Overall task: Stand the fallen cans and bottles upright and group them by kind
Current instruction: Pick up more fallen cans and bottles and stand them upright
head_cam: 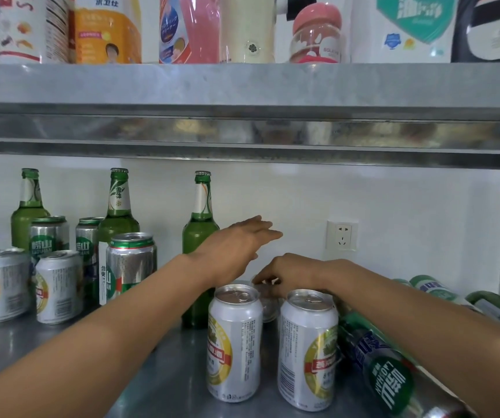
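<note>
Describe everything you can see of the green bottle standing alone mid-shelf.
The green bottle looks like glass, with a crimped cap and a white neck label striped orange and green. It stands upright on the metal shelf, apart from the two bottles further left. The left forearm crosses its lower body, hiding part; whether they touch is unclear.

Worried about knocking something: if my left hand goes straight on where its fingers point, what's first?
Probably the white back wall, left of the wall socket; nothing seems to stand ahead of the left hand, though depth is unclear.
</note>
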